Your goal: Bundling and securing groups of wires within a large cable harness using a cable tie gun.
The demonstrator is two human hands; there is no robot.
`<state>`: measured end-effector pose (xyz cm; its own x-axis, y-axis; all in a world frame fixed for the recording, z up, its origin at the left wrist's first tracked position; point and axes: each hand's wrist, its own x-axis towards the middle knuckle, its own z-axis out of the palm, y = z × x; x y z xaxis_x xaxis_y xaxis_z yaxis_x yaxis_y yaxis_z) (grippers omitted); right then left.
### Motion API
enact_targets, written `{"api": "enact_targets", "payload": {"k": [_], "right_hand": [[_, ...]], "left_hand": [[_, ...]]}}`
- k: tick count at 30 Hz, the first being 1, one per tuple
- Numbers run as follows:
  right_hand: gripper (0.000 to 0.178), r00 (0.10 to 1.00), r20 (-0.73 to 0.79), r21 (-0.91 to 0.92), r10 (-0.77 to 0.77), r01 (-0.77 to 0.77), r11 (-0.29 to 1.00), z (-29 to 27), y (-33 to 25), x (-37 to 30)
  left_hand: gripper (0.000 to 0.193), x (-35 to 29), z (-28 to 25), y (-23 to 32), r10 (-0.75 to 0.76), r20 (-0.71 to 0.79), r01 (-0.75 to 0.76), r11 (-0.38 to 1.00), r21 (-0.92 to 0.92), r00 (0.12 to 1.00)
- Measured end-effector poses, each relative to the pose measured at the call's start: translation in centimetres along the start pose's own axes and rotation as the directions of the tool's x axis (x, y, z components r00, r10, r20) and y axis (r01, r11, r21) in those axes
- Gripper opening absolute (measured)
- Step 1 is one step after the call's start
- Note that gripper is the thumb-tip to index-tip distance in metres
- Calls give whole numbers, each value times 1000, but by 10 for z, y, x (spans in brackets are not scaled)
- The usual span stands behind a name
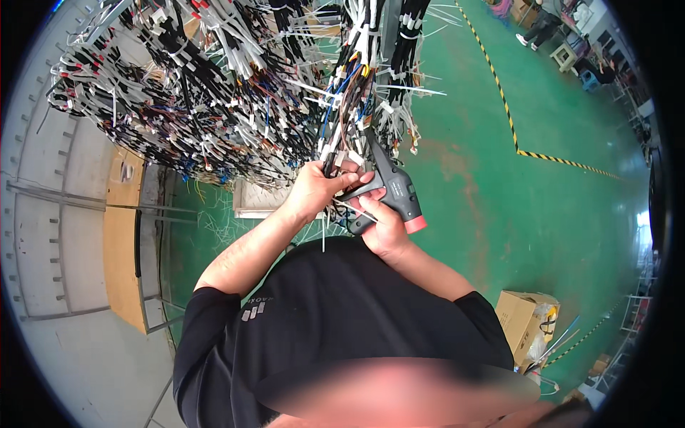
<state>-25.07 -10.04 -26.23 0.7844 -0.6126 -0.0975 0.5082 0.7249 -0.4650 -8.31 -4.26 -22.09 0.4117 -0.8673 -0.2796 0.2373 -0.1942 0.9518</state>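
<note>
A dark grey cable tie gun [399,191] with a red end cap is in my right hand [384,224], fingers wrapped round its handle. Its narrow nose points up and away, into the hanging wires. Just left of the tool, my left hand [314,189] is closed on the lower end of a wire bundle [348,114] of black, white, blue and brown wires. White connectors [351,157] show above its fingertips. The fingers of both hands nearly meet, so the exact grip there is partly hidden. A thin white cable tie [324,234] sticks down below them.
Dense wire harnesses [214,93] hang across the far left and middle. Beneath them stands a pale box [253,200], with white offcuts scattered on the green floor [464,192]. A cardboard box [517,321] sits at the near right. Another person [546,21] stands far right.
</note>
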Motion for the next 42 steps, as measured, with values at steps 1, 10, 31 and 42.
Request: {"api": "enact_targets", "payload": {"k": [1,10,31,42], "right_hand": [[34,1000,-25,-14,-12,12,1000,5,-1,0],[53,982,130,-622,-140,191,760,-54,-133,55],[54,863,262,-964,431,255,75,80,-243,108],[45,806,408,-807,429,538,-244,90,-220,102]], "left_hand": [[18,2,-2,-5,0,3,0,999,-45,1000],[21,-28,-48,39,46,-116,10,899,437,992],[25,-42,-80,68,94,-70,-28,771,636,993],[24,-43,-76,67,115,-25,-74,771,632,993]]}}
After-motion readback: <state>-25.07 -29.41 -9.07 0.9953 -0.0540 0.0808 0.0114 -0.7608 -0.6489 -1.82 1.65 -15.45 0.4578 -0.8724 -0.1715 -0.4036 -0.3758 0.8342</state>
